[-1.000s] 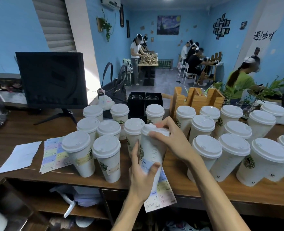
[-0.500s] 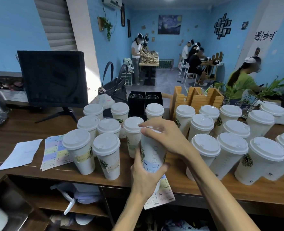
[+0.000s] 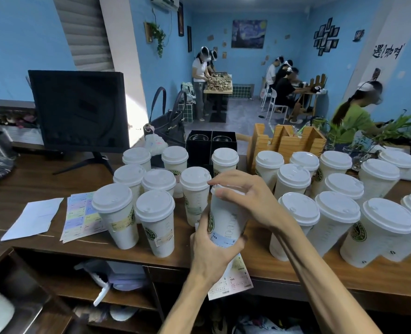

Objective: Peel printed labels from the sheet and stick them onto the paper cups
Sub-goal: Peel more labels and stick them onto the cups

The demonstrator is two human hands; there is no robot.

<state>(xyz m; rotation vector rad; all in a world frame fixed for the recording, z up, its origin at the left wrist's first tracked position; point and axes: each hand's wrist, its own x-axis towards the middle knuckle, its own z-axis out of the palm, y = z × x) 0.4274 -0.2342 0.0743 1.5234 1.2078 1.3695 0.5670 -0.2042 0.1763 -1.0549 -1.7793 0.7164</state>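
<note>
Before you runs a long counter point(image 3: 31, 189) of dark brown wood, smooth, with a visible grain. On its far left stands a flat black monitor point(image 3: 79, 109) on a thin splayed stand, and behind the cups sit a blocky pale wooden holder point(image 3: 286, 143) and a square black box point(image 3: 210, 145). Tall white paper cups with domed plastic lids crowd the wood in two groups: a left cluster point(image 3: 137, 196), several with pastel labels on their matte tapered walls, and a right cluster point(image 3: 339, 206) bearing round green logos.

Between the groups you hold one cup point(image 3: 226, 220) just above the counter's near edge. Your right hand point(image 3: 248, 198) curls over its lid, fingertips clasping the rim. Your left hand point(image 3: 211, 251) wraps the lower wall, thumb pressing on a pale blue label point(image 3: 223, 239) stuck there.

Under that cup a glossy label sheet point(image 3: 233, 278) overhangs the counter's edge. A second sheet point(image 3: 81, 218) of pastel rectangles lies flat by the left cluster, beside a plain white paper point(image 3: 33, 218).
</note>
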